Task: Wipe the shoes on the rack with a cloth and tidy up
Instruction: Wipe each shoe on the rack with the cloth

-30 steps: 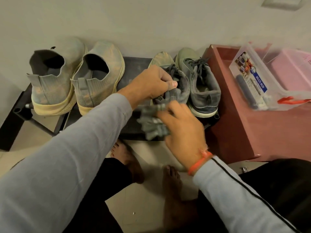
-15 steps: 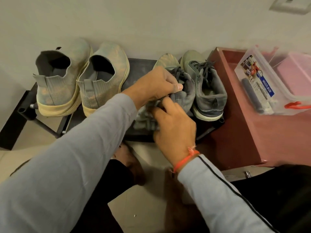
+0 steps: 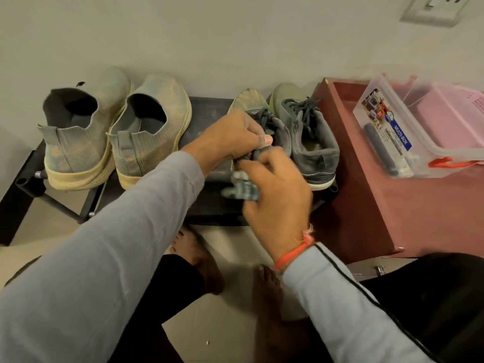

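dusty shoes (image 3: pixel 306 132) on black rack (image 3: pixel 209 111)

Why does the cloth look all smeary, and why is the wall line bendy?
Head view: the cloth in the right hand is smeared by motion blur, while the slip-on shoes stay sharp; the wide-angle lens bows the wall's base line and stretches the near sleeves; the light is soft and dim, with faint glare on the clear plastic box.

red cabinet (image 3: pixel 408 205), clear plastic box (image 3: pixel 392 134), pink basket (image 3: pixel 455 119), wall socket (image 3: pixel 440 7)
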